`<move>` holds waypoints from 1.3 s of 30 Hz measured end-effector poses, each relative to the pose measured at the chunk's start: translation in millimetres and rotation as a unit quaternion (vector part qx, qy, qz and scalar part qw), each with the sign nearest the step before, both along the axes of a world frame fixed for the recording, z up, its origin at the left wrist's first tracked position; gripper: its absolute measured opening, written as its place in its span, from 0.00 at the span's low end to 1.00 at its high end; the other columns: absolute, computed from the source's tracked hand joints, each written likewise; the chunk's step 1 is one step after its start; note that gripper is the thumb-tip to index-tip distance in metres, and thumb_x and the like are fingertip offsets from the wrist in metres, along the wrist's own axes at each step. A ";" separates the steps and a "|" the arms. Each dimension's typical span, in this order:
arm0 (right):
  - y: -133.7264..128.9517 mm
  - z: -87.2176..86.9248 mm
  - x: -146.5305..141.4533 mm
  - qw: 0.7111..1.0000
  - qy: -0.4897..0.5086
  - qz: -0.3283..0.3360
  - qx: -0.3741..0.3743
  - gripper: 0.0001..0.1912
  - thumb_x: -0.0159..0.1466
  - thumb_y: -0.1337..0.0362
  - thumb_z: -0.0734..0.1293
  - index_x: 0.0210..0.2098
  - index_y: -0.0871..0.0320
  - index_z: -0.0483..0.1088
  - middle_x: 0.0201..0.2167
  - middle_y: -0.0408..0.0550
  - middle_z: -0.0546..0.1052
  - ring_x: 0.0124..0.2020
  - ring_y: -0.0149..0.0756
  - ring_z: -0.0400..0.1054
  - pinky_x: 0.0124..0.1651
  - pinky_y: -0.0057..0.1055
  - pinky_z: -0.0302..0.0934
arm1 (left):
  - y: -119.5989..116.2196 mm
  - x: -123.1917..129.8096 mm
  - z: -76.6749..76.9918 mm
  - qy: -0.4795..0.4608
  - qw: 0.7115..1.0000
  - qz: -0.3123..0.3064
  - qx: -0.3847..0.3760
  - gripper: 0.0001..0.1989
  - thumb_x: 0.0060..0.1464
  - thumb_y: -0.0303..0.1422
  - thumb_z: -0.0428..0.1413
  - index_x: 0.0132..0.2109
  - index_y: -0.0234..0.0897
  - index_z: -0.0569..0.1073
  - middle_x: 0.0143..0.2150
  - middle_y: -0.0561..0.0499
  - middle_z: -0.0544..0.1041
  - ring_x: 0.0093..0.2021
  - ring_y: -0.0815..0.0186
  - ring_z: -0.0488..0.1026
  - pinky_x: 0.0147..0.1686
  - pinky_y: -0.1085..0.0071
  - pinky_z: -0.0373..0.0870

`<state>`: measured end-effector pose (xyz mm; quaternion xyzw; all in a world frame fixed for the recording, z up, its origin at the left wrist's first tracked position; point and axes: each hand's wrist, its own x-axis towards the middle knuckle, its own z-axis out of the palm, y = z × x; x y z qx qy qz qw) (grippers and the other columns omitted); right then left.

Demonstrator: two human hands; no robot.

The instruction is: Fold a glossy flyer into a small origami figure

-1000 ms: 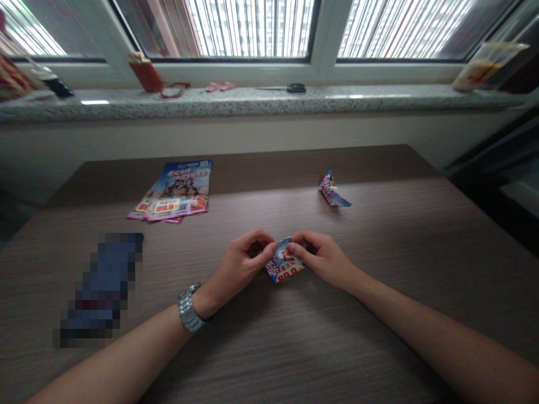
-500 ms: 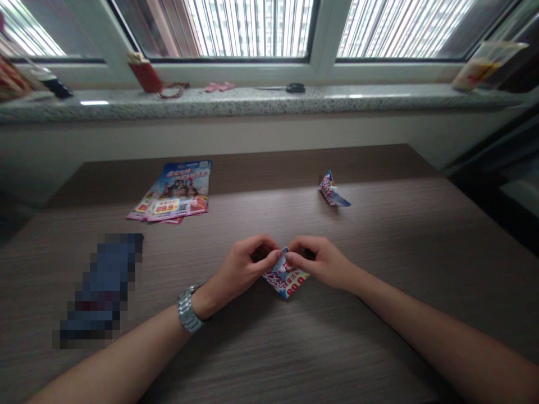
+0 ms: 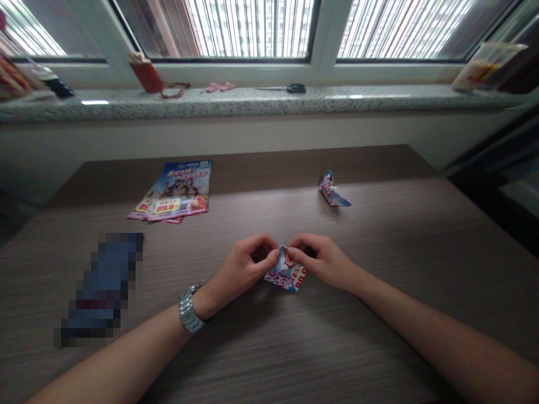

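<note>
A small folded flyer (image 3: 284, 276), printed in blue, red and yellow, is held between both hands near the middle of the table. My left hand (image 3: 256, 261) pinches its upper left side between thumb and fingers; a metal watch is on that wrist. On the upper right side, my right hand (image 3: 318, 258) is closed on the same paper, thumb on top. The fingertips behind the paper are hidden. Farther back to the right stands a folded paper piece (image 3: 332, 191) with similar print, touched by neither hand.
Several flyers (image 3: 179, 193) lie stacked at the back left of the wooden table (image 3: 261, 359). A blurred-out dark object (image 3: 99, 289) rests at the left. On the windowsill (image 3: 236, 104) are scissors (image 3: 295, 88), a red box (image 3: 146, 76) and a plastic cup (image 3: 484, 67).
The folded flyer has turned in my fingers, its lower corner swinging to the right and slightly up. Both hands keep their pinch and have barely shifted.
</note>
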<state>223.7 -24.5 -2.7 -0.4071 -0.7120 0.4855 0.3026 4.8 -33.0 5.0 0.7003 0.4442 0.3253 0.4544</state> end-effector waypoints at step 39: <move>1.7 1.7 7.8 0.999 0.005 -0.034 -0.014 0.14 0.69 0.55 0.65 0.35 0.59 0.76 0.29 0.45 0.78 0.30 0.33 0.70 0.34 0.28 0.62 | 0.8 -0.4 -2.2 -0.045 0.997 0.061 -0.011 0.11 0.63 0.39 0.58 0.39 0.35 0.75 0.33 0.52 0.77 0.32 0.69 0.72 0.32 0.76 0.69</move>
